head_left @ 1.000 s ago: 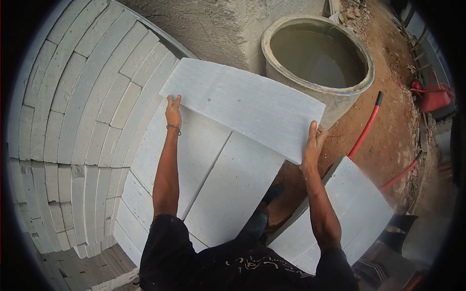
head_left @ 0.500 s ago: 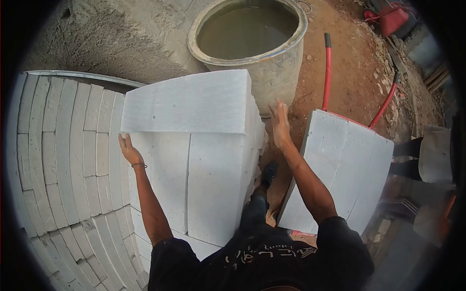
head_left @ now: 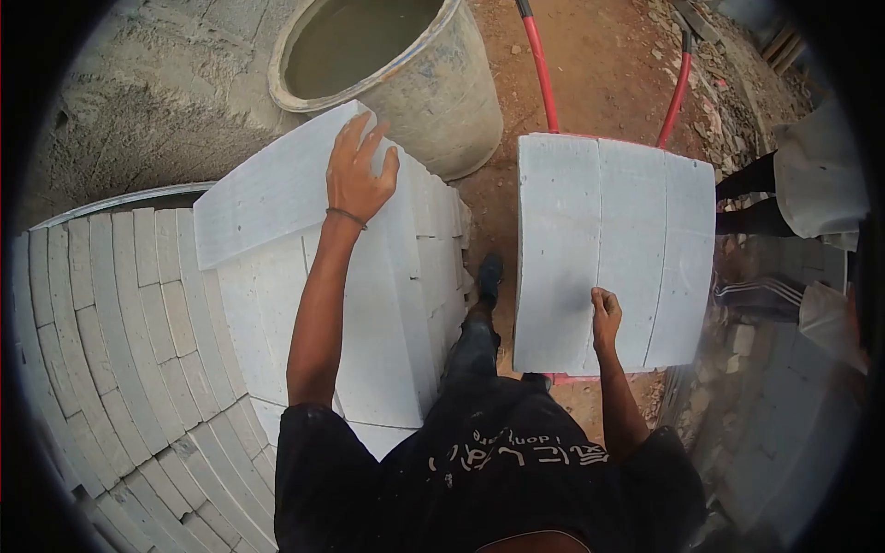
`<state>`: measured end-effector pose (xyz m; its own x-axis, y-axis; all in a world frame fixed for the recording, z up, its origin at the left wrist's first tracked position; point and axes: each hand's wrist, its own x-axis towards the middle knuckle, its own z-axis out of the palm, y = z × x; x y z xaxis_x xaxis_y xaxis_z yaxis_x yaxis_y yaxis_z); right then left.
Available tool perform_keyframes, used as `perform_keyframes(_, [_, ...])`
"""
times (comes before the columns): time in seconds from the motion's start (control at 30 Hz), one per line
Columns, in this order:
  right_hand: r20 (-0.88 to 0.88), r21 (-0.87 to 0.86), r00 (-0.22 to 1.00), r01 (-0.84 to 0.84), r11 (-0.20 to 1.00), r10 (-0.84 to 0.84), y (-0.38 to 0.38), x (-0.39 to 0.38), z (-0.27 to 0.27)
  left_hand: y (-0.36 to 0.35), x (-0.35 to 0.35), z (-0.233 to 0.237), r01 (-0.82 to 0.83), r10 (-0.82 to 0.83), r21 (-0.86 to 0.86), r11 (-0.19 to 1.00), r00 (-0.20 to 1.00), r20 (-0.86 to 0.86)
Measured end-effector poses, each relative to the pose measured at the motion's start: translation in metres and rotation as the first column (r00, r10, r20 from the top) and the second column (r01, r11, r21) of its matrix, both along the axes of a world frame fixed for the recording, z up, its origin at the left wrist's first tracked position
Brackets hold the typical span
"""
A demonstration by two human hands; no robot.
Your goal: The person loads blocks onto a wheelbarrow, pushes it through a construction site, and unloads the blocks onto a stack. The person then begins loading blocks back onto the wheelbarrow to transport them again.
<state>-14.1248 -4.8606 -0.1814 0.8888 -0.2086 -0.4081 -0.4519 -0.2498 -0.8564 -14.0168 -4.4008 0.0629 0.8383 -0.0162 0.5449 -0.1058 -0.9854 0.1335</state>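
Observation:
A long white block point(head_left: 267, 180) lies across the top of a stack of similar white blocks point(head_left: 364, 304). My left hand point(head_left: 359, 180), palm down with fingers and thumb apart, is at the right end of this top block. To the right, a red wheelbarrow point(head_left: 668, 138) carries several large white blocks point(head_left: 562, 221) side by side. Over the seam between two of them is my right hand point(head_left: 605, 318), its fingers curled in with nothing visible in them.
A large round tub point(head_left: 452, 101) of murky water stands beyond the stack. Rows of grey blocks point(head_left: 129, 341) fill the left side. Bare reddish soil point(head_left: 590, 64) runs between tub and rubble. At the right edge, a person's dark-clad legs point(head_left: 751, 207) show near the wheelbarrow.
My left hand has moved from the left end of the top block to its right end. My right hand has swung over the wheelbarrow's blocks and curled. The view has turned right.

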Motion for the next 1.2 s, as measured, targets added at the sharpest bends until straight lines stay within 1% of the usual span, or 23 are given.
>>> perform_keyframes(0.03, [0.011,0.040,1.000,0.015,0.999,-0.015,-0.005,-0.004,-0.002,0.005,0.019,0.000,-0.018,0.020,0.093,0.995,1.000,-0.020])
perform_keyframes(0.1, [0.043,0.064,0.997,0.063,0.996,-0.066,-0.016,-0.010,0.011,0.006,0.040,0.011,0.020,-0.019,0.101,0.995,1.000,-0.007])
perform_keyframes(0.17, [0.042,0.030,0.994,0.098,0.995,-0.099,-0.029,-0.020,0.018,-0.038,0.063,0.013,0.089,-0.090,0.102,0.991,0.996,0.006])
perform_keyframes(0.2, [0.041,0.009,0.992,0.119,0.993,-0.120,-0.038,-0.028,0.013,-0.063,0.055,0.013,0.115,-0.127,-0.201,0.973,0.991,-0.048])
perform_keyframes(0.23, [0.008,-0.026,0.987,0.160,0.987,-0.159,-0.047,-0.040,0.013,-0.084,0.047,0.011,0.095,-0.165,-0.481,0.871,0.981,-0.105])
perform_keyframes(0.3, [-0.025,-0.057,0.977,0.210,0.976,-0.212,-0.067,-0.065,0.002,-0.128,0.035,-0.032,0.140,-0.262,-0.520,0.843,0.950,-0.168])
perform_keyframes(0.37, [-0.416,0.124,0.749,0.608,0.784,-0.515,-0.078,-0.108,-0.026,-0.157,0.040,-0.090,0.197,-0.348,-0.482,0.854,0.904,-0.248])
perform_keyframes(0.43, [-0.586,0.071,0.536,0.781,0.621,-0.607,-0.066,-0.155,-0.039,-0.178,0.066,-0.144,0.133,-0.323,-0.449,0.883,0.868,-0.378])
perform_keyframes(0.5, [-0.729,0.129,0.408,0.870,0.476,-0.550,-0.046,-0.203,-0.060,-0.191,0.109,-0.194,0.174,-0.329,-0.405,0.897,0.877,-0.351])
perform_keyframes(0.53, [-0.807,0.192,0.402,0.872,0.451,-0.433,-0.040,-0.232,-0.084,-0.194,0.129,-0.210,0.200,-0.330,-0.364,0.910,0.880,-0.342])
perform_keyframes(0.57, [-0.865,0.194,0.324,0.921,0.339,-0.384,-0.028,-0.238,-0.076,-0.195,0.148,-0.219,0.204,-0.330,-0.361,0.910,0.883,-0.333])
perform_keyframes(0.6, [-0.912,0.185,0.252,0.957,0.224,-0.325,-0.014,-0.235,-0.068,-0.196,0.168,-0.227,0.089,-0.218,-0.310,0.947,0.883,-0.414])
perform_keyframes(0.63, [-0.907,0.193,0.261,0.955,0.225,-0.332,-0.006,-0.236,-0.071,-0.198,0.187,-0.235,-0.027,-0.103,-0.252,0.967,0.865,-0.490])
perform_keyframes(0.67, [-0.891,0.290,0.329,0.943,0.164,-0.313,0.003,-0.238,-0.074,-0.197,0.205,-0.240,-0.022,-0.109,-0.258,0.966,0.869,-0.483])
perform_keyframes(0.7, [-0.870,0.381,0.393,0.919,0.101,-0.297,0.008,-0.236,-0.080,-0.192,0.222,-0.243,-0.032,-0.099,-0.194,0.981,0.772,-0.628])
perform_keyframes(0.73, [-0.868,0.381,0.393,0.919,0.100,-0.304,0.010,-0.226,-0.080,-0.187,0.237,-0.249,-0.029,-0.078,-0.128,0.991,0.652,-0.754])
perform_keyframes(0.77, [-0.831,0.423,0.441,0.897,0.128,-0.339,0.011,-0.216,-0.077,-0.184,0.249,-0.258,-0.025,-0.086,-0.134,0.991,0.650,-0.755])
perform_keyframes(0.83, [-0.791,0.458,0.482,0.875,0.156,-0.376,0.015,-0.198,-0.071,-0.176,0.267,-0.275,-0.161,-0.070,-0.167,0.973,0.481,-0.874])
perform_keyframes(0.93, [-0.774,0.419,0.458,0.888,0.188,-0.437,0.016,-0.179,-0.072,-0.160,0.279,-0.323,-0.272,-0.147,-0.270,0.924,0.400,-0.905])
perform_keyframes(1.03, [-0.722,0.554,0.567,0.817,0.161,-0.397,0.019,-0.173,-0.071,-0.177,0.249,-0.276,-0.327,-0.121,-0.278,0.903,0.427,-0.896])
perform_keyframes(1.1, [-0.785,0.469,0.429,0.883,0.024,-0.447,0.025,-0.150,-0.053,-0.173,0.249,-0.280,-0.319,-0.087,-0.234,0.918,0.414,-0.906])
perform_keyframes(1.13, [-0.777,0.482,0.444,0.876,0.033,-0.446,0.026,-0.145,-0.059,-0.170,0.251,-0.281,-0.308,-0.061,-0.192,0.932,0.391,-0.918])
perform_keyframes(1.2, [-0.807,0.328,0.308,0.943,0.051,-0.503,0.025,-0.156,-0.070,-0.159,0.238,-0.274,-0.316,-0.079,-0.208,0.926,0.377,-0.923])
